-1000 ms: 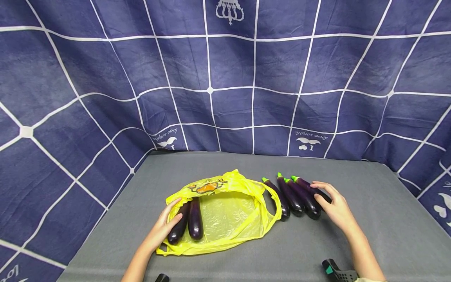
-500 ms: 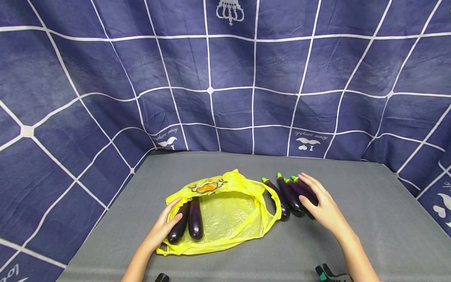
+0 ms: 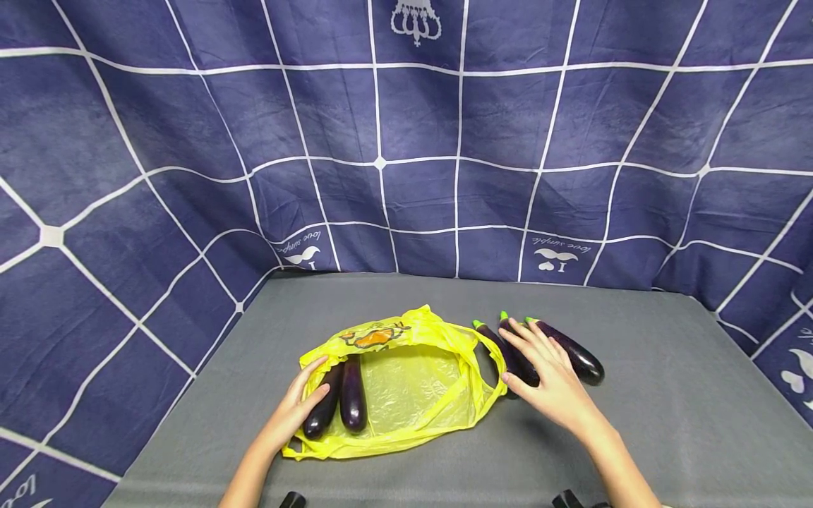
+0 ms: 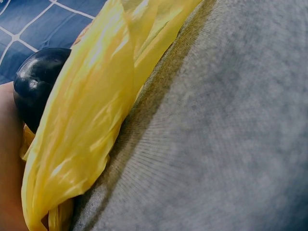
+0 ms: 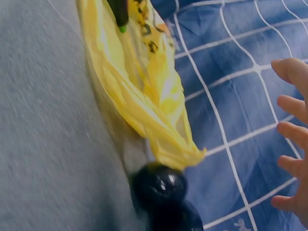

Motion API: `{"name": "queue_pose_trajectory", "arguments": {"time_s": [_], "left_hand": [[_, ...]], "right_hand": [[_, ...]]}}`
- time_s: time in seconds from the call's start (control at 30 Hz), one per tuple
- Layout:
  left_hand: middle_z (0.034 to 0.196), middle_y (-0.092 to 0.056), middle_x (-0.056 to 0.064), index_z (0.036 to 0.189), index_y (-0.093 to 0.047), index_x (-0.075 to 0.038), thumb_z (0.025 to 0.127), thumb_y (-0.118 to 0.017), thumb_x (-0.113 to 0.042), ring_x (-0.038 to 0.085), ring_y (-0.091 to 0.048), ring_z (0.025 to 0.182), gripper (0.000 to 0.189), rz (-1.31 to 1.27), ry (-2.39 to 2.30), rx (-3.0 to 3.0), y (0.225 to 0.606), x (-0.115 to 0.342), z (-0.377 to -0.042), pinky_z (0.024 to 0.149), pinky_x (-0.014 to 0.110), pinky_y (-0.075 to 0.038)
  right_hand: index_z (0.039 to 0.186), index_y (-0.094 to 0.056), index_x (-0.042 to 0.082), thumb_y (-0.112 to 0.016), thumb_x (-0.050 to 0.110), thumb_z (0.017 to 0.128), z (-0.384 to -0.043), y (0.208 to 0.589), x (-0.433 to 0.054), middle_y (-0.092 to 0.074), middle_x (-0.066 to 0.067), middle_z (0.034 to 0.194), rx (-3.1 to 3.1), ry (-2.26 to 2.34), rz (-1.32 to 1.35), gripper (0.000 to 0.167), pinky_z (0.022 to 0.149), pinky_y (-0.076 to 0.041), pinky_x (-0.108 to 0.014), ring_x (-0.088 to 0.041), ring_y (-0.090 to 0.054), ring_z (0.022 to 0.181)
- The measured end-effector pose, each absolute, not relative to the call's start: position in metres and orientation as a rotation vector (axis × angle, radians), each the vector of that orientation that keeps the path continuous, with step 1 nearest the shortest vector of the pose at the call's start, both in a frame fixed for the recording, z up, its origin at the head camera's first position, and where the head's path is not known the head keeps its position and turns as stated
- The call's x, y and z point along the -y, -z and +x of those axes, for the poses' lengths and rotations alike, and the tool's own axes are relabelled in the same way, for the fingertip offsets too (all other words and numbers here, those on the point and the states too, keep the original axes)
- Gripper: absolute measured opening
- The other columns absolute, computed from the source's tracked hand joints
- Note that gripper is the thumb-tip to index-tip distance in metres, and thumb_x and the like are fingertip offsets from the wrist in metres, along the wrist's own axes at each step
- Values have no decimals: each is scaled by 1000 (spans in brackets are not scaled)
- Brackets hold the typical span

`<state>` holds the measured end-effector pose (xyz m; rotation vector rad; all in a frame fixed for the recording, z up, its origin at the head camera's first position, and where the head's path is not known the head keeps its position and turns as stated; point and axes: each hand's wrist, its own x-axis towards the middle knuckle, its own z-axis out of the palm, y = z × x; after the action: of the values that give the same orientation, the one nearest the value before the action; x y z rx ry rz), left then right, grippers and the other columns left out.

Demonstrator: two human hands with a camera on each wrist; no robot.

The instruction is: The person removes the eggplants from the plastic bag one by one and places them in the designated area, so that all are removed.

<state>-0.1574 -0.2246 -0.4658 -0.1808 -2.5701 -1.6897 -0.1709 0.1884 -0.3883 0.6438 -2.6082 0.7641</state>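
Observation:
A yellow plastic bag (image 3: 413, 395) lies with its mouth facing me, two dark purple eggplants inside, one (image 3: 353, 395) beside the other (image 3: 322, 409). My left hand (image 3: 295, 409) holds the bag's left rim, its thumb over the outer eggplant; the left wrist view mostly hides that hand behind the bag. My right hand (image 3: 552, 381) hovers with spread fingers over the loose eggplants right of the bag, partly covering them. One loose eggplant (image 3: 574, 356) shows at the right. In the right wrist view, the fingers (image 5: 293, 134) are apart and hold nothing.
A grey cloth (image 3: 444, 473) covers the table. Behind and beside it hangs a blue curtain (image 3: 419, 197) with white grid lines. Black wrist devices (image 3: 565, 499) show at the bottom edge of the head view.
My right hand has moved left across the loose eggplants, uncovering the rightmost one. The left hand and the bag have stayed in place.

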Motion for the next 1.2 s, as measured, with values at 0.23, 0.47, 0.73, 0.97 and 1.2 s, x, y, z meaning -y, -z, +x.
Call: {"name": "queue_pose_trajectory", "arguments": {"time_s": [0.23,0.47,0.73,0.97,1.2], "left_hand": [[147,-26,11,139,-33,-19,92,-52,-24,31,-17,135,52,-195,1691,2567,467,225,-159,106,60,-14],[147,-27,11,139,-33,-18,92,-52,-25,31,-17,135,52,-186,1684,2574,467,225,-158,106,59,-15],[147,-26,12,139,-33,-18,92,-52,-25,31,-17,136,52,-191,1692,2569,466,225,-158,105,61,-15],[147,-26,11,140,-32,-18,92,-52,-25,32,-17,135,52,-190,1690,2576,465,224,-158,106,59,-15],[148,-25,11,139,-32,-19,92,-52,-25,31,-16,136,51,-175,1691,2587,466,225,-157,105,61,-14]], "right_hand": [[134,-43,29,-66,39,78,-164,394,-167,-31,1,147,2602,-625,741,62,103,-19,-56,-23,-22,137],[132,-45,25,-67,40,75,-157,400,-150,-27,-3,149,2570,-582,841,64,101,-26,-56,-24,-27,135],[134,-44,26,-68,41,74,-148,399,-126,-28,-5,148,2559,-594,963,67,101,-30,-55,-26,-32,133],[135,-41,28,-63,46,76,-142,400,-98,-25,-3,150,2581,-547,1096,66,102,-32,-55,-29,-34,132],[137,-37,30,-58,50,80,-138,407,-67,-19,1,152,2617,-537,1238,64,103,-33,-51,-26,-32,134]]}}
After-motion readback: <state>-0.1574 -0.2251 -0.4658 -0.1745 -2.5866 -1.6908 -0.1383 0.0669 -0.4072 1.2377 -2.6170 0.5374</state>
